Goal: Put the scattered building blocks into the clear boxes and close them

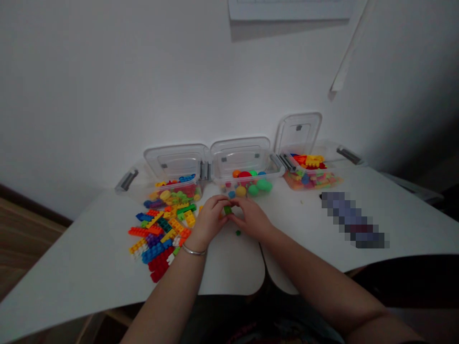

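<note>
My left hand (211,217) and my right hand (249,217) meet over the white table, fingertips closed around a small green toy block (228,209). Fingers cover part of the block, so its full shape is hidden. A small dark green piece (238,232) lies on the table just below my hands. To the left of my left hand spreads a pile of toy building blocks (154,243) in red, blue, yellow, orange, green, purple and white. A silver bangle is on my left wrist.
Behind my hands stand three clear plastic boxes with raised lids: the left box (206,171) with bricks, the middle box (278,167) with coloured balls, and the right box (287,162) with more bricks. A blurred-out object (353,222) lies at right. A wall rises behind.
</note>
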`<act>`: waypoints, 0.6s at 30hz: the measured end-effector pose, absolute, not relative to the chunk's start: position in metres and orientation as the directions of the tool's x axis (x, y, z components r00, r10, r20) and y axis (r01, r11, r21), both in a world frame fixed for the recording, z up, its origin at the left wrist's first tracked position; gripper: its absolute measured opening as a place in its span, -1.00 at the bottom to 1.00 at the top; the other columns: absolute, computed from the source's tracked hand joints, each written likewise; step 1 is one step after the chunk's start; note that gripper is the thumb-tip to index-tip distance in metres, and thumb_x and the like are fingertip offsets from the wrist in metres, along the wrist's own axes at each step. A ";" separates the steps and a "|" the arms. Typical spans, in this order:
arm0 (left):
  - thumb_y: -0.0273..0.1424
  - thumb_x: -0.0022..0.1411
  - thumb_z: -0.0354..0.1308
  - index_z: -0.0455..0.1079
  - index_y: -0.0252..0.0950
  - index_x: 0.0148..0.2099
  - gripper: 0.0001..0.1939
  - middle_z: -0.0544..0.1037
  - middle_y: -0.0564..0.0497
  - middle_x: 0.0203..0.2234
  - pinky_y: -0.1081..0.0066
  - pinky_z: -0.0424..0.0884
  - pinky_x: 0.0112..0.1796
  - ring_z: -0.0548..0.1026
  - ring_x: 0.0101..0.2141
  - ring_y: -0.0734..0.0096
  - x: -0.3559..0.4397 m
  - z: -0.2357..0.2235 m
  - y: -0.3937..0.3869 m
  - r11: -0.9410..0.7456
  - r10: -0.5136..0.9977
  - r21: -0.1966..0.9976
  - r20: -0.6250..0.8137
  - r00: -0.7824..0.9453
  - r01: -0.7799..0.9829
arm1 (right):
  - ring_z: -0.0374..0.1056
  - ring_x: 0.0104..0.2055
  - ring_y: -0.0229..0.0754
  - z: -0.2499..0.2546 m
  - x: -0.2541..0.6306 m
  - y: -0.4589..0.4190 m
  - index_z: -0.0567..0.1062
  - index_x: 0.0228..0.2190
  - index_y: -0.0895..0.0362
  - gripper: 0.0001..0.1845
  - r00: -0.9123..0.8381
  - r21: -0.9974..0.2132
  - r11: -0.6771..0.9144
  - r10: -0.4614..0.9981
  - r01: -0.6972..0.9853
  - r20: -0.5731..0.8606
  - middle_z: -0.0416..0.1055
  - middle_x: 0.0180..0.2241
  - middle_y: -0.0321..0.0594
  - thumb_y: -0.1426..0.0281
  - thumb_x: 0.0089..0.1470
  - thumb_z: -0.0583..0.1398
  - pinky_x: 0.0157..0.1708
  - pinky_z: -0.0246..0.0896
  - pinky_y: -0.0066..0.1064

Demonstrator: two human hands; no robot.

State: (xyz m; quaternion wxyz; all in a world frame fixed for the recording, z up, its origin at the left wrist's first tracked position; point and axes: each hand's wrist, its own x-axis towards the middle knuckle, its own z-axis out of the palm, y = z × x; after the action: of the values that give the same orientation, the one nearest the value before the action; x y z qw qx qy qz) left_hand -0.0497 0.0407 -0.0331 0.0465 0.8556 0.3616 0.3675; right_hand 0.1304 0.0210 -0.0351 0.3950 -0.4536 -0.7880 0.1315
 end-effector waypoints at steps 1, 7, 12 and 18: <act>-0.55 0.15 0.19 0.38 -0.24 -0.05 -0.70 0.46 -0.11 -0.08 0.14 0.42 0.01 0.43 -0.01 0.23 -0.049 -0.032 0.040 -0.732 0.658 0.353 0.588 0.470 0.583 | 0.38 -0.05 -0.04 -0.038 0.130 0.020 0.43 -0.05 0.08 -0.61 -0.284 -0.571 0.555 0.821 0.605 0.496 0.48 -0.11 -0.09 0.36 0.04 0.26 -0.03 0.28 -0.11; -0.56 0.11 0.22 0.34 -0.24 0.01 -0.60 0.47 -0.13 -0.06 0.12 0.42 0.02 0.43 0.01 0.20 -0.045 -0.033 0.038 -0.728 0.667 0.360 0.570 0.480 0.583 | 0.39 -0.18 -0.13 -0.045 0.134 0.022 0.44 -0.12 0.07 -0.66 -0.203 -0.690 0.500 0.859 0.523 0.470 0.48 -0.22 -0.18 0.43 0.00 0.25 -0.16 0.30 -0.22; -0.49 0.16 0.23 0.35 -0.23 0.03 -0.63 0.47 -0.13 -0.05 0.12 0.43 0.02 0.44 0.01 0.21 -0.043 -0.038 0.039 -0.737 0.655 0.354 0.583 0.480 0.576 | 0.41 -0.29 -0.20 -0.046 0.134 0.024 0.43 -0.15 0.09 -0.64 -0.145 -0.801 0.426 0.903 0.421 0.404 0.50 -0.31 -0.24 0.44 -0.07 0.27 -0.25 0.29 -0.30; -0.44 0.16 0.27 0.37 -0.20 0.07 -0.59 0.49 -0.15 0.00 0.13 0.46 -0.02 0.46 0.02 0.20 -0.044 -0.039 0.042 -0.734 0.677 0.454 0.547 0.492 0.505 | 0.42 -0.35 -0.22 -0.050 0.139 0.029 0.43 -0.16 0.09 -0.65 -0.154 -0.882 0.356 0.934 0.308 0.323 0.51 -0.36 -0.26 0.42 -0.06 0.26 -0.33 0.28 -0.35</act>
State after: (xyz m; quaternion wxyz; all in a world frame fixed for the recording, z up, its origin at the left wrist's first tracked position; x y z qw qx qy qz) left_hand -0.0438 0.0424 -0.0385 0.1173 0.8559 0.3452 0.3669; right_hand 0.1393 0.0286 -0.0505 0.4636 -0.4562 -0.6805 0.3373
